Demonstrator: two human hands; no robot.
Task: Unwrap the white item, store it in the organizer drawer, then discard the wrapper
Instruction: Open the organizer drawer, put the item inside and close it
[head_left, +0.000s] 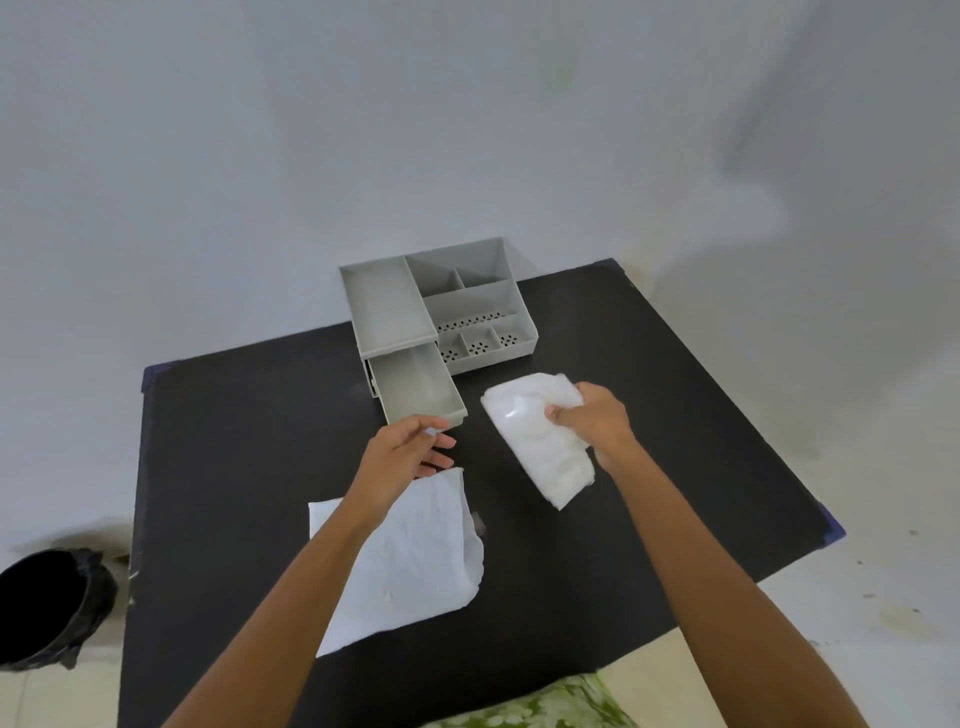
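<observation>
A grey plastic organizer (470, 291) stands at the far side of the black table (649, 415). Its lower drawer (415, 387) is pulled out toward me, and nothing shows inside it. My right hand (597, 418) grips a white padded item (535, 441) just right of the drawer; a glossy clear film shows on the item's surface. My left hand (410, 452) hovers with fingers apart just in front of the drawer, holding nothing. A flat white wrapper sheet (410, 561) lies on the table under my left forearm.
A bin lined with a black bag (47, 605) stands on the floor left of the table. The organizer's top has several open compartments, some with perforated bottoms. A pale wall rises behind the table.
</observation>
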